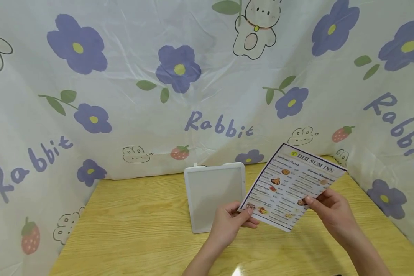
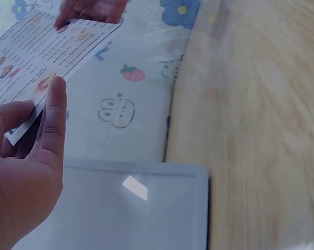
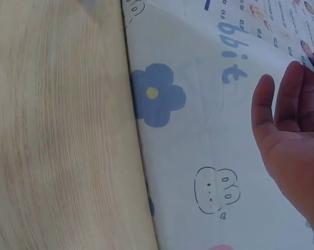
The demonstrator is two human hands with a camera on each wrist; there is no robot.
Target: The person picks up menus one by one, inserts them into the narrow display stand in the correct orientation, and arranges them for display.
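A printed menu sheet (image 1: 286, 188) headed "DIM SUM INN" is held tilted in the air above the table, between both hands. My left hand (image 1: 229, 222) pinches its lower left corner, thumb on the printed face. On the other side my right hand (image 1: 334, 214) pinches the right edge, thumb also on the front. Behind the left hand a white-framed panel (image 1: 215, 191) with a pale grey face stands tilted on the table. The left wrist view shows the menu (image 2: 42, 57) above that panel (image 2: 125, 208). Only part of the menu (image 3: 281, 26) appears in the right wrist view.
The wooden table (image 1: 134, 222) ends at a white cloth (image 1: 131, 115) printed with flowers, rabbits and strawberries, which hangs at the back and both sides. A small tab sticks up from the panel's top edge at the left.
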